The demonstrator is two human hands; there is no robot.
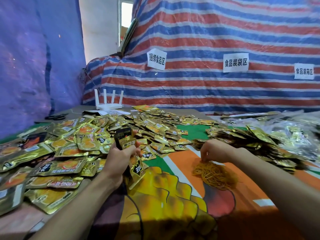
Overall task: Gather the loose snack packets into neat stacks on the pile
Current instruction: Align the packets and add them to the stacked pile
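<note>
Now the left hand [121, 153] clamps a packet stack [127, 142] upright beside the loose pile [83, 135]; the right hand [214, 150] pinches rubber bands [216, 175]. Light, slippery foil, probably best squeezed mid-stack across the flat faces.

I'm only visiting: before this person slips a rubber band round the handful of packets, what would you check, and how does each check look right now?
1. Grip: the left hand holds the handful of packets securely: ok.
2. Alignment: packets in the handful squared up: not ok; the lower ones splay out at a tilt.
3. Reach: the right hand is at the heap of rubber bands: ok, its fingertips are on it.
4. Just one band pinched: cannot tell.
5. Bare tablecloth in front to work over: ok.
</note>
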